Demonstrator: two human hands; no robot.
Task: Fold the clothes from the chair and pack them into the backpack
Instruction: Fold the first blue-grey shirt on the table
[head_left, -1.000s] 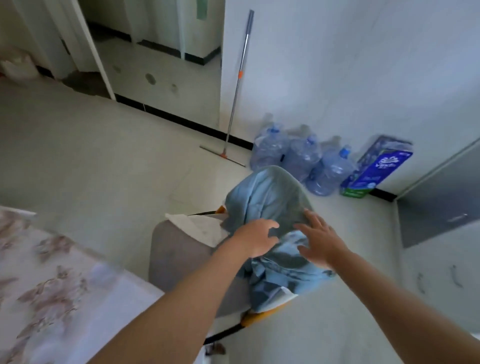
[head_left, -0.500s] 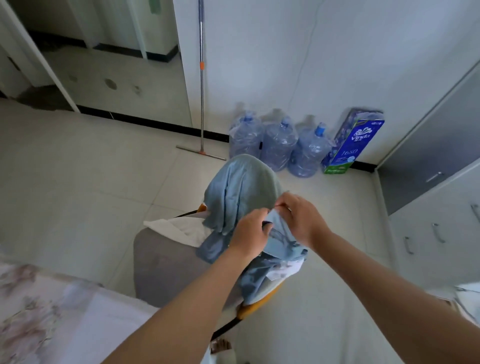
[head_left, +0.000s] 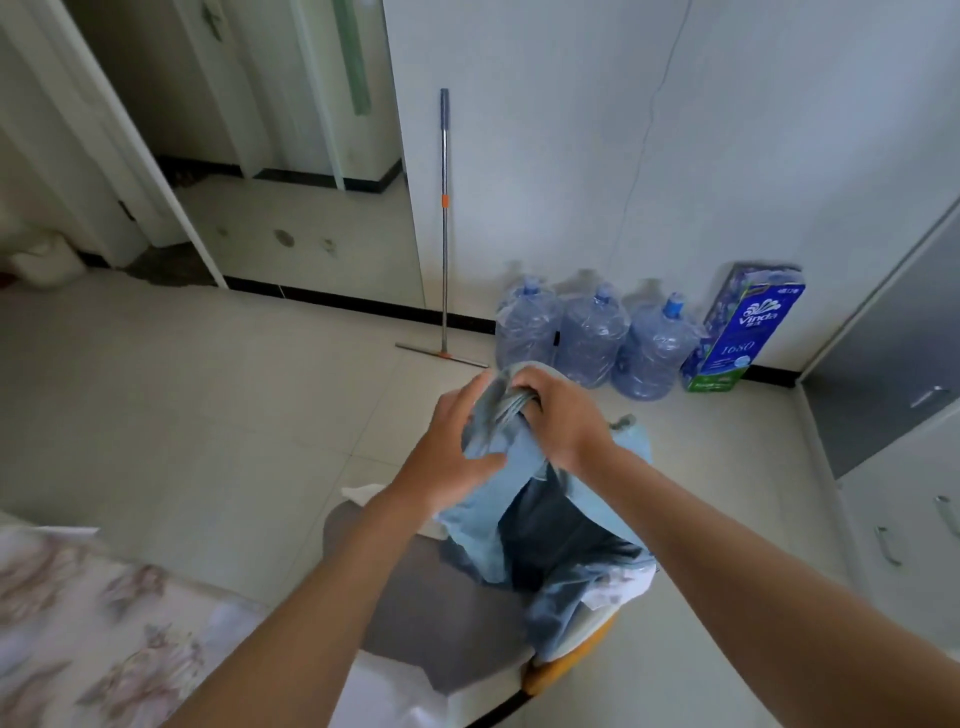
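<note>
- right hand (head_left: 563, 423): fingers curled tight round the bunched top of the blue garment (head_left: 524, 499). Fingertips are buried in the folds.
- left hand (head_left: 452, 452): just beside the right. Thumb lies across the cloth, fingers run up its left edge, fabric pinched between them. Can't tell how much cloth sits behind the palm.
- garment hangs from both hands above the chair (head_left: 426, 587). Darker inner side shows in the opening under the right wrist. Lower end lies crumpled on the seat's right side. Garment type unclear.
- chair: grey cover, orange frame piece (head_left: 566, 670) at lower right. Both forearms hide much of it and the bottom edge cuts it off.
- white cloth (head_left: 363, 493) peeks out behind the left forearm. There's another white bit under the garment's hem; can't tell if it's the same item.
- by the wall: three water bottles (head_left: 592, 338), a squeegee (head_left: 444, 234) leaning upright to their left, a blue tissue pack (head_left: 737, 332) on their right.
- lower left: patterned surface (head_left: 104, 623), blurred and cut by the frame edge.
</note>
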